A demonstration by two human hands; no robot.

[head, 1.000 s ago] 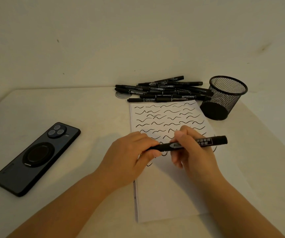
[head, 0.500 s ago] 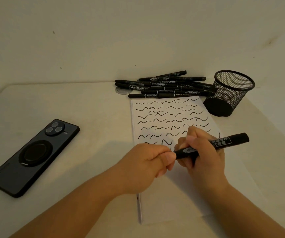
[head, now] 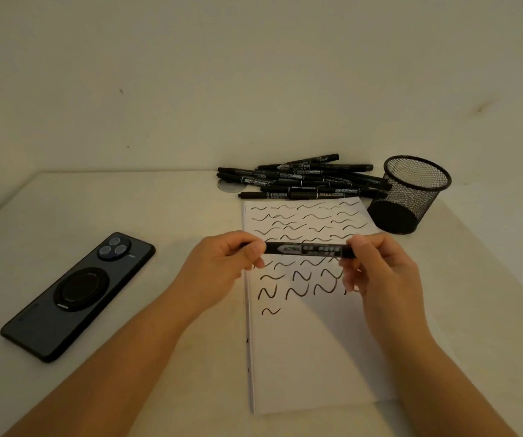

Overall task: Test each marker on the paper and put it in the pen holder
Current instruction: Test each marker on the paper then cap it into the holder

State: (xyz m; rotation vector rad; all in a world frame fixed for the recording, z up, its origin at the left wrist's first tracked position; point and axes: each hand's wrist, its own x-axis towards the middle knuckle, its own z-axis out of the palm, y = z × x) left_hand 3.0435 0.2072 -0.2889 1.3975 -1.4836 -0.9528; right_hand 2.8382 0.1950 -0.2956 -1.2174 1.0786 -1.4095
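Holding level over paper point(head: 304, 357): left hand point(head: 222, 269) pinching marker point(head: 309, 249) at cap end, right hand point(head: 379, 272) fingers curled round other end. Best pressing cap straight until seated, then carrying right to holder point(head: 411, 197), empty by the look.

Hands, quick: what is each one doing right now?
Left hand: fingers curled round one end of the black marker with a grey label.
Right hand: pinches the marker's other end.
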